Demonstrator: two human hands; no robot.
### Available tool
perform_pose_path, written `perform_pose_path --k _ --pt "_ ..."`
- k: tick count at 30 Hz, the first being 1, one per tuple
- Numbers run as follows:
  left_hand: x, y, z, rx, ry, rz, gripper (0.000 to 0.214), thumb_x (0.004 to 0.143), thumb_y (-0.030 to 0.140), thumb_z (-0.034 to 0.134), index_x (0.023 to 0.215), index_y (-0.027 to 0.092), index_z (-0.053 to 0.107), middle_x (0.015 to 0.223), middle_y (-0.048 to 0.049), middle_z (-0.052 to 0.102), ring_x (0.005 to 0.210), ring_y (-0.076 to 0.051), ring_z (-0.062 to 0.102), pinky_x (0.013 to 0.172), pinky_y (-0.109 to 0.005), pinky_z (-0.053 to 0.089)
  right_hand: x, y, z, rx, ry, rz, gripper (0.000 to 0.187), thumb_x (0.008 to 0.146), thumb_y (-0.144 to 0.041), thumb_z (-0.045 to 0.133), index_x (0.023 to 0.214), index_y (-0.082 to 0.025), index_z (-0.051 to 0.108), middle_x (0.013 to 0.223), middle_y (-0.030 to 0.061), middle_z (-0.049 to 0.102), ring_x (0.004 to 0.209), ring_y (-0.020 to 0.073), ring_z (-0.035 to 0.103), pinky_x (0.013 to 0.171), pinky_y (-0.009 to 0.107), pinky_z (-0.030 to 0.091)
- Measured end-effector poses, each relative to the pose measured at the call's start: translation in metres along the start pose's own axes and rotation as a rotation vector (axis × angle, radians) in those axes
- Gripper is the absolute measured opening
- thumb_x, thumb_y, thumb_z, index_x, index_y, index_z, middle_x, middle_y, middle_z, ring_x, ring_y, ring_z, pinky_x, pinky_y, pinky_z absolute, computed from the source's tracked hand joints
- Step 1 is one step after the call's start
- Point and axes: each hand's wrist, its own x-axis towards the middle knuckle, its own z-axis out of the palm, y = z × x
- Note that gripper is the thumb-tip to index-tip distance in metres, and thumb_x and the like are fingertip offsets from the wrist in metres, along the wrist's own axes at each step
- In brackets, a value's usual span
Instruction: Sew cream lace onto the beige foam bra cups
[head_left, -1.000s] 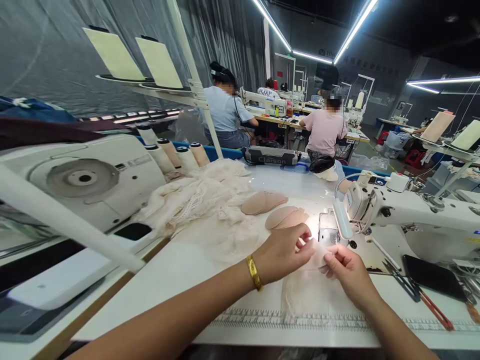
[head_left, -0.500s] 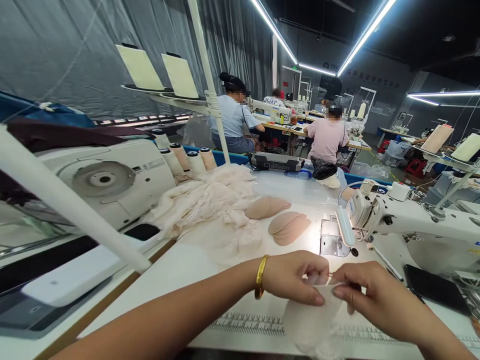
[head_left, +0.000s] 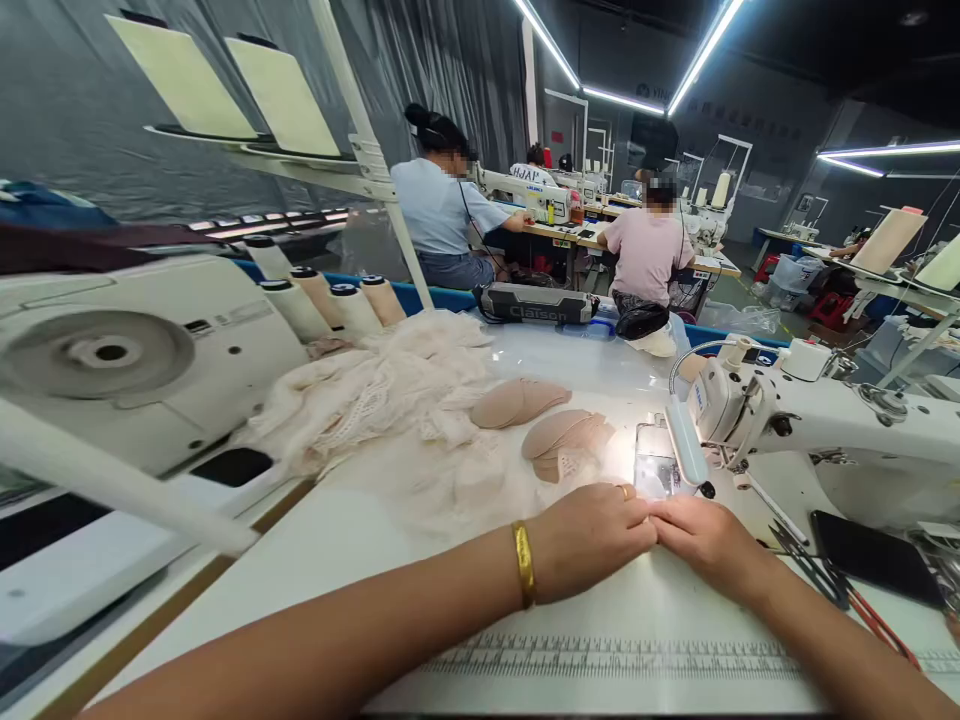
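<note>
Side by side in front of the sewing machine, my two hands meet with their fingertips touching. My left hand, with a gold bracelet at the wrist, is closed on a sheer pale fabric piece, mostly hidden beneath the fingers. My right hand pinches the same fabric close to the lit needle plate. Lacy fabric from it lies over the lower part of the nearer stack of beige cup pads. A second stack of beige pads rests just behind.
Cream lace fabric is heaped at left, before several thread cones. Right of my hands lie a black phone, scissors and red-handled tool. A ruler strip crosses the table front. Co-workers sit beyond.
Both hands have moved forward, away from the table's front edge to the needle plate, taking the fabric along. The view has shifted, and the scissors and red-handled tool now show.
</note>
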Motion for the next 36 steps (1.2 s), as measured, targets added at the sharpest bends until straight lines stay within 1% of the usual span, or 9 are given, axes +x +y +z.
perform_pose_path --k 5,8,13,19,23,25,29,33,36 --pt "0.014 -0.010 0.021 -0.004 0.000 -0.092 0.016 0.088 0.009 0.063 0.076 0.018 0.057 0.080 -0.0037 0.064 0.069 -0.020 0.058 0.061 -0.033 0.042 -0.009 0.014 -0.002 -0.066 0.072 -0.030 0.033 0.101 -0.011 0.048 0.126 -0.026 0.063 0.113 0.0071 0.072 0.089 0.0211 0.062 0.072 0.031 0.047" --pt "0.009 -0.012 0.028 -0.026 0.086 -0.114 0.014 0.091 0.014 0.063 0.078 0.018 0.058 0.087 -0.0044 0.064 0.082 -0.023 0.059 0.073 -0.036 0.046 -0.016 0.011 -0.007 -0.072 0.068 0.001 0.037 0.099 -0.009 0.049 0.128 -0.028 0.063 0.102 0.0043 0.069 0.083 0.0197 0.058 0.072 0.030 0.045" --pt "0.005 -0.010 0.027 -0.075 0.088 -0.134 0.014 0.095 0.019 0.061 0.081 0.018 0.059 0.087 -0.0036 0.063 0.080 -0.022 0.056 0.074 -0.036 0.045 -0.017 0.007 -0.018 0.011 0.007 0.010 0.033 0.095 -0.005 0.050 0.114 -0.026 0.067 0.090 0.0009 0.061 0.077 0.0169 0.051 0.069 0.027 0.041" --pt "0.004 -0.011 0.026 -0.139 0.095 -0.140 0.021 0.099 0.019 0.053 0.080 0.017 0.060 0.085 -0.0042 0.059 0.077 -0.020 0.051 0.071 -0.034 0.041 -0.014 0.005 -0.021 0.059 -0.031 0.007 0.034 0.095 -0.005 0.048 0.114 -0.026 0.066 0.089 0.0011 0.060 0.078 0.0169 0.049 0.069 0.027 0.040" --pt "0.005 -0.016 0.025 -0.291 0.094 -0.190 0.018 0.098 0.020 0.057 0.081 0.017 0.062 0.086 -0.0033 0.059 0.077 -0.018 0.052 0.066 -0.030 0.038 -0.015 0.006 -0.018 0.060 0.001 0.021 0.034 0.096 -0.005 0.046 0.114 -0.025 0.068 0.089 0.0019 0.062 0.077 0.0174 0.049 0.067 0.028 0.040" --pt "0.008 -0.017 0.023 -0.300 0.077 -0.214 0.019 0.096 0.019 0.060 0.078 0.017 0.062 0.083 -0.0027 0.058 0.075 -0.018 0.052 0.064 -0.029 0.036 -0.015 0.008 -0.018 0.063 -0.008 0.035 0.034 0.096 -0.005 0.047 0.112 -0.025 0.069 0.089 0.0022 0.061 0.078 0.0177 0.048 0.067 0.028 0.039" --pt "0.010 -0.019 0.019 -0.213 0.015 -0.162 0.018 0.092 0.021 0.064 0.075 0.016 0.061 0.080 -0.0031 0.057 0.070 -0.018 0.050 0.061 -0.030 0.036 -0.017 0.010 -0.019 0.070 -0.030 0.054 0.034 0.094 -0.004 0.047 0.109 -0.024 0.070 0.086 0.0025 0.059 0.077 0.0176 0.045 0.065 0.028 0.035" --pt "0.005 -0.020 0.023 -0.172 0.107 -0.041 0.012 0.097 0.018 0.055 0.092 0.014 0.065 0.087 -0.0059 0.061 0.076 -0.020 0.052 0.068 -0.031 0.044 -0.016 0.008 -0.020 0.081 -0.029 0.034 0.033 0.094 -0.004 0.047 0.109 -0.024 0.069 0.086 0.0024 0.059 0.076 0.0171 0.045 0.066 0.028 0.035" --pt "0.001 -0.020 0.029 -0.188 0.171 -0.017 0.019 0.098 0.014 0.048 0.102 0.017 0.067 0.086 -0.0060 0.061 0.074 -0.020 0.050 0.068 -0.031 0.045 -0.015 0.006 -0.021 0.083 -0.017 0.023 0.033 0.095 -0.005 0.048 0.113 -0.024 0.068 0.088 0.0023 0.061 0.076 0.0165 0.046 0.067 0.028 0.037"
